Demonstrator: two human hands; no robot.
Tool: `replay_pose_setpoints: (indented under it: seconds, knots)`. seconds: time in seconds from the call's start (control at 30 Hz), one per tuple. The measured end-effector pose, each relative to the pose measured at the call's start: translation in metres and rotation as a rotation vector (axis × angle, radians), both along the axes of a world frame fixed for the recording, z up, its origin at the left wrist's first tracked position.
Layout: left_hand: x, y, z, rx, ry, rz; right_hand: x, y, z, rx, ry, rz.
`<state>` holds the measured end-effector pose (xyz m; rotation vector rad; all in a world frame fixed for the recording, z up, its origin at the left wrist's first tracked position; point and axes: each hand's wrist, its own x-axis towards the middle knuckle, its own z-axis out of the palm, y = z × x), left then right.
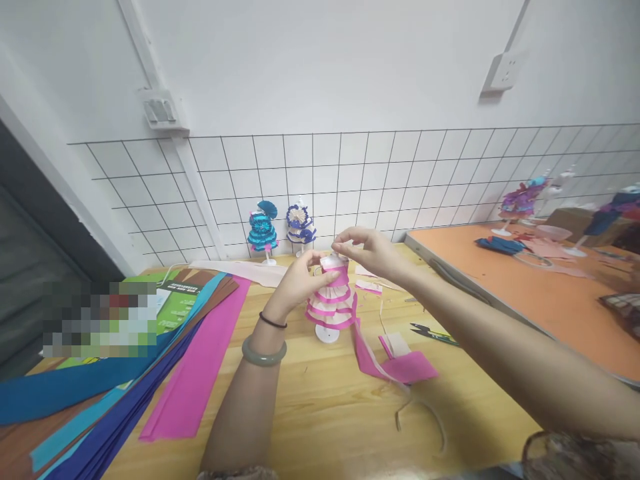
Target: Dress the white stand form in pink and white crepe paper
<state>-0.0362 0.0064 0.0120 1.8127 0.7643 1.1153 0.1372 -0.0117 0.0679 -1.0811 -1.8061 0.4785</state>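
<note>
A small dress form in a tiered pink-and-cream crepe paper dress (331, 312) stands upright on a round white base (327, 333). My left hand (299, 281) grips its bodice from the left, the thumb lying across the pink band. Over its top, my right hand (364, 250) is closed in a pinch; what lies between those fingertips is too small to make out. To the lower right of the dress lie pink crepe paper strips (410, 367) with a cream piece (397, 344). Thread snips (434, 334) with a yellow-green handle rest beneath my right forearm.
Long crepe strips in magenta (200, 363), blue (75, 373) and brown spread over the left side. Two finished dress forms, one teal (263, 230) and one cream and navy (300, 225), stand against the tiled wall. An orange table (510, 287) with more dress forms adjoins at right.
</note>
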Motion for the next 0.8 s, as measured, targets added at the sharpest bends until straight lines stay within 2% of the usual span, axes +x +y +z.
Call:
replay_pose_setpoints:
  seconds: [0.07,0.13,0.2,0.3,0.37,0.43,0.6,0.7,0.8]
  knots:
    - [0.002,0.001,-0.001,-0.116,-0.076,-0.081,0.002,0.003,0.002,-0.033,-0.016,0.009]
    - [0.003,0.004,-0.003,-0.227,-0.179,-0.093,0.003,0.003,0.003,-0.046,-0.022,0.012]
    - [0.002,0.009,-0.004,-0.301,-0.286,-0.023,0.004,0.002,0.004,-0.033,-0.033,0.025]
    - [-0.009,0.021,-0.005,-0.358,-0.421,0.191,0.005,0.005,0.005,0.026,-0.084,0.033]
    - [-0.021,0.028,-0.004,-0.356,-0.524,0.359,0.006,0.012,0.006,0.053,-0.105,-0.005]
    - [-0.035,0.033,-0.002,-0.340,-0.640,0.470,0.008,0.022,0.009,0.053,-0.101,-0.069]
    - [-0.061,0.034,0.003,-0.304,-0.883,0.540,0.009,0.048,0.014,-0.009,-0.080,-0.142]
    - [-0.068,0.034,0.004,-0.304,-1.040,0.573,0.005,0.064,0.011,-0.027,-0.080,-0.123]
    - [-0.072,0.035,0.005,-0.314,-1.103,0.560,-0.001,0.080,0.007,-0.036,-0.081,-0.138]
